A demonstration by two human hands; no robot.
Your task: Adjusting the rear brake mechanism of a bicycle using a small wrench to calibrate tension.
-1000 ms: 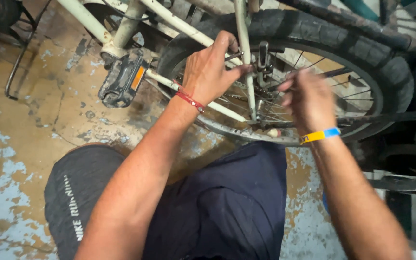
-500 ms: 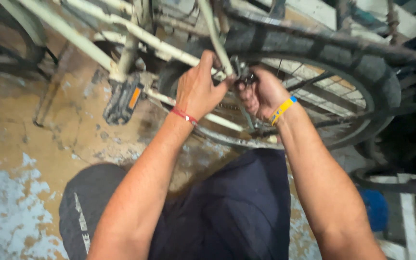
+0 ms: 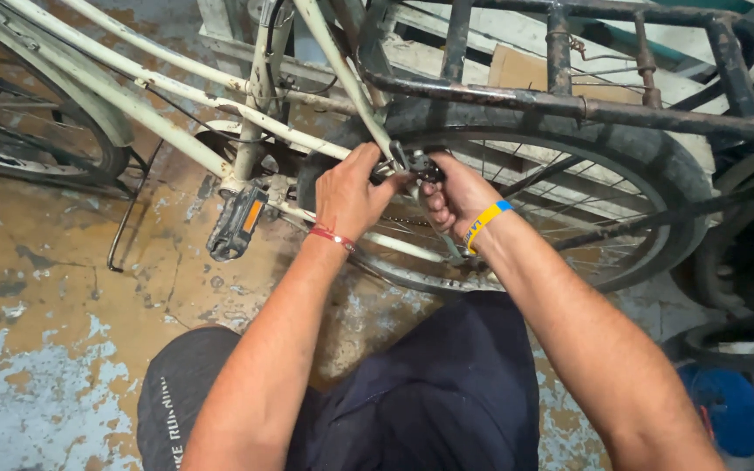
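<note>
Evidently both hands meet at the rear brake caliper (image 3: 416, 166), a small dark metal fitting just above the rear wheel (image 3: 569, 218), right of the pale seat stay (image 3: 342, 74) and below the rusty rear rack (image 3: 586, 105); we note the left hand (image 3: 351, 196) with fingers (image 3: 366, 157) curled and pressed onto the stay beside the fitting; the right hand (image 3: 455, 202) has its fingers (image 3: 434, 205) closed tight about the caliper's near side, though what exactly they pinch is hidden by the knuckles.

We judge the caliper stiff, small and probably greasy or gritty, so slippery under bare skin; its sprung arms should resist squeezing and push back when released; the best hold looks to be across both arms, with the other hand braced on the frame. The tyre (image 3: 656, 166) gives slightly, the spokes (image 3: 560, 214) are thin and easily bent, and the bicycle as a whole is heavy and may roll or tip; the pedal (image 3: 236, 222) hangs at left over the stained concrete floor (image 3: 54, 296).
</note>
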